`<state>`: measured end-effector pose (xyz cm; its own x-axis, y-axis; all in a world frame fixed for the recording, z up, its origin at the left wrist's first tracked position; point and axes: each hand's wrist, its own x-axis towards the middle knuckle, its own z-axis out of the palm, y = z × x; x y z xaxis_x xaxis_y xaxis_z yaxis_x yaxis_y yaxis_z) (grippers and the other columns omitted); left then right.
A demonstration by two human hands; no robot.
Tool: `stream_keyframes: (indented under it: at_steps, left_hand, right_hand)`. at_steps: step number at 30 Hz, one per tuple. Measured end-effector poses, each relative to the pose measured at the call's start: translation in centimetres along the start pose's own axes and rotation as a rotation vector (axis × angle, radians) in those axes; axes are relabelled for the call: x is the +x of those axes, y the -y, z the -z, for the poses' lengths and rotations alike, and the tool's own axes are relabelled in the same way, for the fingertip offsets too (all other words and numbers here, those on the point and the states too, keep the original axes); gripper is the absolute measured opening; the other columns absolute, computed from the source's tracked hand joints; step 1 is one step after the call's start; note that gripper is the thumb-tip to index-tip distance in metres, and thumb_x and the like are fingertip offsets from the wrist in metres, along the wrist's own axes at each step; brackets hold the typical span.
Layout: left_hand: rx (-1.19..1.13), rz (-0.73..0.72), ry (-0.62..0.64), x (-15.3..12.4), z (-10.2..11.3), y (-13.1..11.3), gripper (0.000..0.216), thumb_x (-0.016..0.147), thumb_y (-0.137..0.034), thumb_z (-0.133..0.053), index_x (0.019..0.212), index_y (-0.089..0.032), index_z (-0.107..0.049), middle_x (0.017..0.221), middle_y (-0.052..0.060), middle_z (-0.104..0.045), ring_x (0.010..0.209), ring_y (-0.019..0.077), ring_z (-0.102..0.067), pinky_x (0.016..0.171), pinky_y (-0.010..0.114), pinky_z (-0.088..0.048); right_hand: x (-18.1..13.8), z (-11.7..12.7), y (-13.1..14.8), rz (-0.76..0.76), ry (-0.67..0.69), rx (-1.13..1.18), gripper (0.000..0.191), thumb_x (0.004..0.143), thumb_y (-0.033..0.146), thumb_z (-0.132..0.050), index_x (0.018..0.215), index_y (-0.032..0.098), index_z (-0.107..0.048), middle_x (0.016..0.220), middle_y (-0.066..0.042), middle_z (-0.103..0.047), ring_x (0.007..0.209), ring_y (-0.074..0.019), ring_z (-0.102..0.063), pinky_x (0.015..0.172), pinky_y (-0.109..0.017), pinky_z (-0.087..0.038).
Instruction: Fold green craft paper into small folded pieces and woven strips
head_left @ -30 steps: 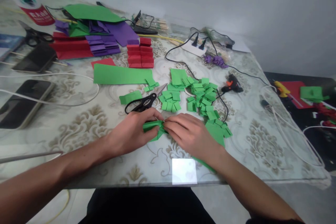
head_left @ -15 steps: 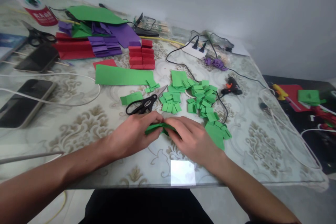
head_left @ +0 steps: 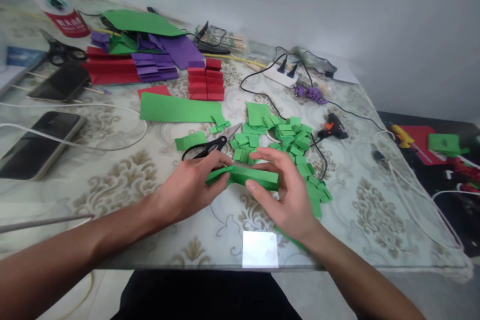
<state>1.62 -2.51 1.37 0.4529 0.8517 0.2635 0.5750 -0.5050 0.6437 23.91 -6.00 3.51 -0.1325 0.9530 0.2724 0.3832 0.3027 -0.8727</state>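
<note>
A folded strip of green paper (head_left: 252, 177) is held just above the patterned table (head_left: 112, 185) between both hands. My left hand (head_left: 191, 187) pinches its left end. My right hand (head_left: 287, 195) grips its right end, thumb below and fingers curled over the top. Black scissors (head_left: 205, 149) lie just behind my left hand. Several small green paper squares (head_left: 288, 140) are scattered behind and to the right of my right hand.
A long green sheet (head_left: 180, 109), red folded stacks (head_left: 205, 79) and purple paper (head_left: 157, 62) lie further back. Two phones (head_left: 35, 145) with white cables sit at the left. A black glue gun (head_left: 333, 127) and a power strip (head_left: 279, 74) are at the right. A white square (head_left: 260, 249) is near the front edge.
My right hand has lifted and turned palm-up, drawing the green paper out into a longer strip. My left hand stayed on the left end.
</note>
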Motion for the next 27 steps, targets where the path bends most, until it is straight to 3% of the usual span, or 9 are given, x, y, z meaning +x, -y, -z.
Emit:
stream_keyframes:
  at_steps: [3,9,17,27]
  left_hand:
    - [0.025,-0.015,0.017,-0.1,-0.1,0.0,0.018,0.098,-0.023,-0.060,0.116,-0.025,-0.060,0.102,0.001,-0.081,0.085,0.0221,-0.080,0.073,0.029,-0.057]
    - [0.047,-0.076,0.047,-0.4,-0.2,0.2,0.020,0.100,-0.021,-0.058,0.120,-0.024,-0.060,0.103,0.002,-0.081,0.085,0.0217,-0.079,0.074,0.030,-0.058]
    - [0.052,-0.094,0.097,-0.4,-0.4,-0.1,0.020,0.099,-0.021,-0.056,0.119,-0.022,-0.061,0.095,0.004,-0.080,0.082,0.0235,-0.079,0.072,0.033,-0.059]
    - [0.055,-0.077,0.078,-0.3,-0.3,0.1,0.028,0.097,-0.020,-0.059,0.124,-0.022,-0.058,0.104,0.006,-0.081,0.090,0.0264,-0.081,0.073,0.033,-0.062]
  right_hand:
    - [0.3,0.0,-0.2,0.020,0.029,-0.015,0.037,0.092,0.016,-0.068,0.127,0.025,-0.063,0.124,-0.010,-0.072,0.106,-0.0245,-0.075,0.088,-0.040,-0.064]
    - [0.6,0.0,-0.4,0.173,0.183,-0.351,0.037,0.092,0.010,-0.063,0.126,0.024,-0.064,0.120,-0.009,-0.074,0.106,-0.0257,-0.073,0.091,-0.042,-0.062]
    - [0.8,-0.6,-0.4,0.364,0.271,-0.749,0.013,0.098,0.012,-0.059,0.107,0.014,-0.069,0.090,-0.008,-0.076,0.079,-0.0246,-0.073,0.070,-0.037,-0.057]
    - [2.1,-0.9,-0.4,0.441,0.286,-0.826,0.013,0.101,0.016,-0.060,0.096,0.015,-0.071,0.082,-0.006,-0.076,0.073,-0.0223,-0.071,0.067,-0.035,-0.053]
